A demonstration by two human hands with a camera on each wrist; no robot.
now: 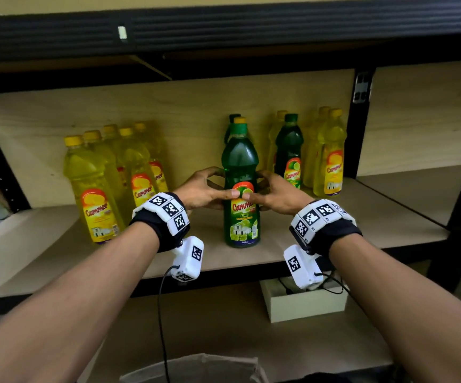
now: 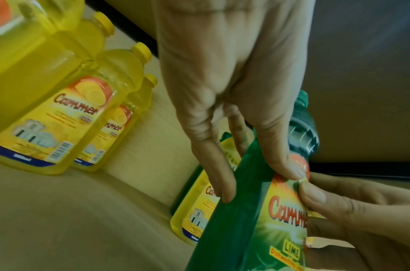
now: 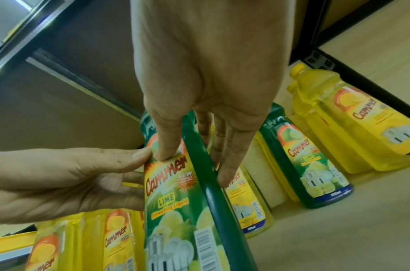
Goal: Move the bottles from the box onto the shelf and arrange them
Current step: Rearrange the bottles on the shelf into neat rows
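A green lime bottle stands upright near the front middle of the wooden shelf. My left hand holds its left side, thumb on the label and fingers round the back. From the right, my right hand holds it the same way, and the two thumbs nearly meet on the label. Several yellow bottles stand to the left. Another green bottle and more yellow bottles stand to the right. Further bottles stand directly behind the held one, mostly hidden.
A black upright post bounds the shelf bay on the right, and a dark shelf beam runs overhead. On the lower shelf sits a small beige box. A crumpled pale container edge shows at the bottom.
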